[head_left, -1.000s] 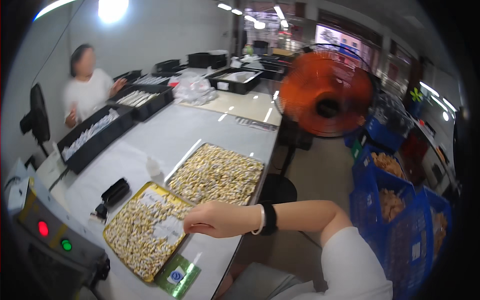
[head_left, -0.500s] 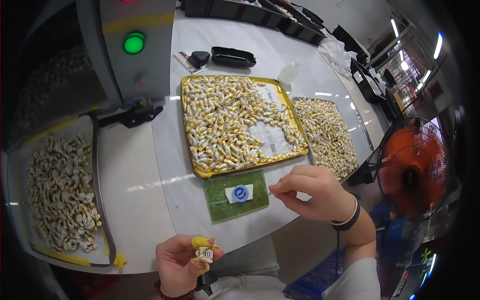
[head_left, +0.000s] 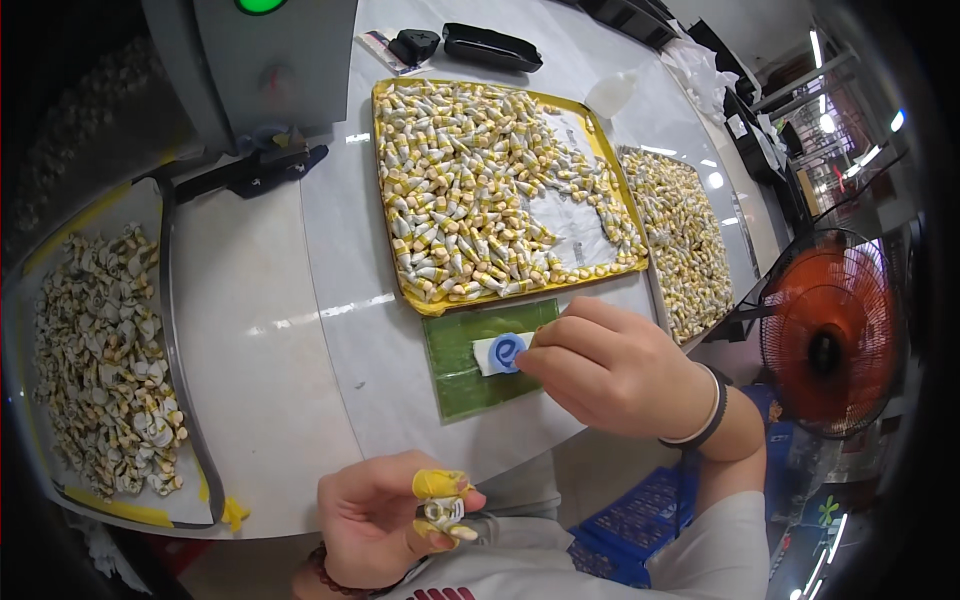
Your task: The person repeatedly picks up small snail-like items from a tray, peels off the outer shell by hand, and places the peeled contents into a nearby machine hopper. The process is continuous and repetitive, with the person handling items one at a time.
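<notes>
Now right hand (head_left: pixel 610 370) on green packet (head_left: pixel 470 365), small part (head_left: pixel 441 512) in left hand (head_left: pixel 385 520).

Taking the yellow tray (head_left: pixel 432 304) of small capsule-like pieces as landmark: to its left a bare strip of white table (head_left: pixel 270 340) runs down to the near edge, bounded further left by the grey bin wall (head_left: pixel 172 330). Below the tray lies a flat green mat (head_left: pixel 470 375), with the right hand (head_left: pixel 610 365) upon it. A second tray (head_left: pixel 690 240) crowds its right side; the machine housing (head_left: pixel 250 60) blocks its upper left.
</notes>
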Tool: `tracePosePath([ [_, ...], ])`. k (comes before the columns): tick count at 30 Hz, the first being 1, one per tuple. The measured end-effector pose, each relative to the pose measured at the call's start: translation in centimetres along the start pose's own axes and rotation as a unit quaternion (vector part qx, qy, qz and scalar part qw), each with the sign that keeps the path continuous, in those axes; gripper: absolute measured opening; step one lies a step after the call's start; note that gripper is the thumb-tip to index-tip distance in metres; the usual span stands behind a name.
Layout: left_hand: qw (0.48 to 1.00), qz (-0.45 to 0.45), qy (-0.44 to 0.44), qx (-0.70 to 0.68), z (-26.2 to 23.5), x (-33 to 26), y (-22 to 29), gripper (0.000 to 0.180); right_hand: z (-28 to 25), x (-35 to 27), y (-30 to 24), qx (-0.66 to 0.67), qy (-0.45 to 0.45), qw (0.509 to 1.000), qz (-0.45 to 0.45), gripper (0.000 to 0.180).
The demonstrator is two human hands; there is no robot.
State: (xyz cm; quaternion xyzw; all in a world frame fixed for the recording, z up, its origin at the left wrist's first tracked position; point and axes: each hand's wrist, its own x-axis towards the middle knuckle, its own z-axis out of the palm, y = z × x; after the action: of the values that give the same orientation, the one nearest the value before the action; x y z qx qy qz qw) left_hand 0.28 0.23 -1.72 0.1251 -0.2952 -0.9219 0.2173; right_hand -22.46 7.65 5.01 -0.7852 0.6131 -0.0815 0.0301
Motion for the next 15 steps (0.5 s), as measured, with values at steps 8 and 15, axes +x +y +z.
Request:
tracePosePath([
  [8, 0.982, 0.125, -0.032, 0.137, 0.0, 0.0, -0.4, 0.03, 1.2, 0.7, -0.6, -0.006, 0.064, 0.998, 0.021, 0.017],
  [15, 0.965, 0.153, -0.014, 0.212, 0.2, 0.0, -0.6, 0.028, 1.0, 0.0, -1.2, -0.042, 0.043, 0.998, 0.034, 0.01],
])
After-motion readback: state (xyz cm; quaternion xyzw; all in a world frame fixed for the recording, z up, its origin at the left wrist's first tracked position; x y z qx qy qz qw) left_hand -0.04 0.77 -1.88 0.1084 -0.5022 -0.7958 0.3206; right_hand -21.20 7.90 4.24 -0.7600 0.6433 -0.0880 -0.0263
